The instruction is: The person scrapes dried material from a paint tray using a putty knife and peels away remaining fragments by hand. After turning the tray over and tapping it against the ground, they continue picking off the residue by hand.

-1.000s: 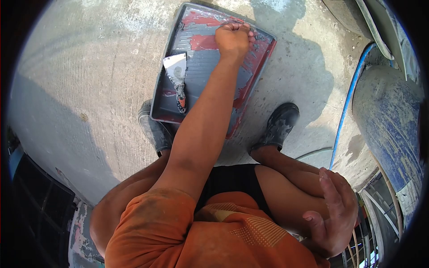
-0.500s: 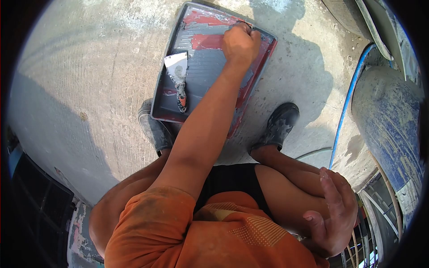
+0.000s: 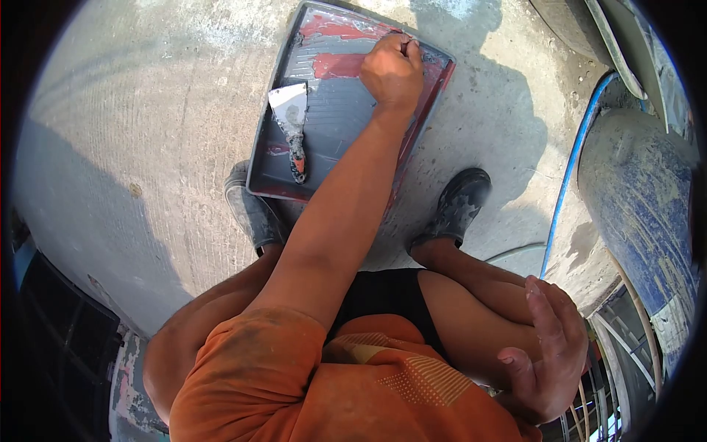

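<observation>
A dark grey paint tray lies on the ground between my feet, streaked with red paint and pale smears at its far end and along its right side. My left hand reaches across it to the far right rim. Its fingers are closed around something small and dark, mostly hidden by the fist. A putty knife with a smeared blade and a red-and-black handle lies in the tray's left part, untouched. My right hand is by my right knee, thumb and fingers apart, holding nothing; its fingers have pale residue on them.
My dusty dark shoes stand on either side of the tray on rough concrete. To the right are a blue hose and a dirty blue rounded container. Metal bars sit at lower right, a dark slatted object at lower left.
My left hand has shifted slightly left along the tray's far end, its wrist turning a little. The tray appears slightly shifted with the view. My right hand and the putty knife stay put.
</observation>
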Tool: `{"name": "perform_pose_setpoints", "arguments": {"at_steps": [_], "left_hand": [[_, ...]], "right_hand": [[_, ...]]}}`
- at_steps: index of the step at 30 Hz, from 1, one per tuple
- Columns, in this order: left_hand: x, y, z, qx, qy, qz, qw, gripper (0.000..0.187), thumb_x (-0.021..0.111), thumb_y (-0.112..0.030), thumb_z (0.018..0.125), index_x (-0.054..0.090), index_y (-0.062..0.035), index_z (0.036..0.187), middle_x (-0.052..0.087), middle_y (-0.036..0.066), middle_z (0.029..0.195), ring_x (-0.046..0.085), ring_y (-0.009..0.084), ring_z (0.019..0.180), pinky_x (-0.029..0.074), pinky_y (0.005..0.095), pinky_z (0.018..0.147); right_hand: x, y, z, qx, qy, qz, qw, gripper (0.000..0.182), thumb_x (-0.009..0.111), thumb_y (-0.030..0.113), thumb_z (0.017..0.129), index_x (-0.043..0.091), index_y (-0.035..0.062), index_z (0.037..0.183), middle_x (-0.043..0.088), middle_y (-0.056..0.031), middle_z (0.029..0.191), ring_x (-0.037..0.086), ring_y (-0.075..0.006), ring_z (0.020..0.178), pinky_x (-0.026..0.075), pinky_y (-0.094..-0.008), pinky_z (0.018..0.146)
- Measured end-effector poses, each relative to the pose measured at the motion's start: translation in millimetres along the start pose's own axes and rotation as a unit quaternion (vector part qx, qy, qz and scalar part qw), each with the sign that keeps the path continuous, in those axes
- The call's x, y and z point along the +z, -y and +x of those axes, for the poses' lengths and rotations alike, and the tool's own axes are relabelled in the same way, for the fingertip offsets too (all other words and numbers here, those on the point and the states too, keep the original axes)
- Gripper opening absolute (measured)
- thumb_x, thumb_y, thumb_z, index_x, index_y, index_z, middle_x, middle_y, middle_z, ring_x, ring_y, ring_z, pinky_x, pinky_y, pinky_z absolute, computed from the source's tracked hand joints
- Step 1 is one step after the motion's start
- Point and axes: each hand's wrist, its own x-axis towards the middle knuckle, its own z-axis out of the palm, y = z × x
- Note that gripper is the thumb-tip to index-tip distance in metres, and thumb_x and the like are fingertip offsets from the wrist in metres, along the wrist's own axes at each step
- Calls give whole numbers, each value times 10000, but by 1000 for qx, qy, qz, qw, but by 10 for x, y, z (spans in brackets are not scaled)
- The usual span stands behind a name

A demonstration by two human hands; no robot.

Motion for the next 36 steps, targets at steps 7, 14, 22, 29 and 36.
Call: {"name": "perform_pose_setpoints", "arguments": {"at_steps": [7, 14, 22, 29, 36], "left_hand": [[108, 59, 96, 110, -23, 61, 992, 118, 743, -232, 841, 752, -118, 814, 738, 72, 829, 706, 338, 719, 555, 454, 663], [23, 182, 67, 266, -4, 14, 964, 60, 765, -129, 775, 727, -98, 811, 685, 39, 855, 694, 261, 712, 555, 375, 591], [-16, 294, 86, 306, 13, -78, 949, 51, 724, -80, 816, 683, -71, 845, 756, 118, 1067, 729, 288, 801, 589, 394, 673], [-27, 275, 137, 255, 104, -112, 955, 30, 621, -3, 899, 606, -26, 912, 739, 167, 952, 714, 349, 791, 575, 425, 703], [-13, 143, 181, 174, 106, -62, 977, 67, 638, -39, 930, 627, -7, 988, 713, 192, 874, 706, 388, 806, 560, 463, 748]], "right_hand": [[2, -12, 19, 4, 7, 3, 1000, 700, 580, 565, 1007, 520, 70, 1498, 636, -255, 1334, 646, -462, 1172, 532, -536, 945], [-6, -15, 34, 5, 4, 14, 1000, 693, 594, 555, 1000, 536, 58, 1480, 635, -266, 1324, 649, -464, 1168, 533, -536, 947], [-4, 3, 35, 4, 8, 7, 1000, 690, 599, 546, 1000, 536, 52, 1478, 636, -267, 1323, 648, -466, 1161, 525, -542, 952], [-10, 0, 74, -4, 12, 16, 1000, 692, 593, 542, 1004, 523, 53, 1488, 637, -269, 1316, 653, -468, 1148, 527, -549, 940], [-10, 18, 91, 3, 4, 12, 1000, 683, 593, 549, 1000, 542, 64, 1478, 640, -263, 1312, 657, -466, 1146, 529, -550, 936]]}}
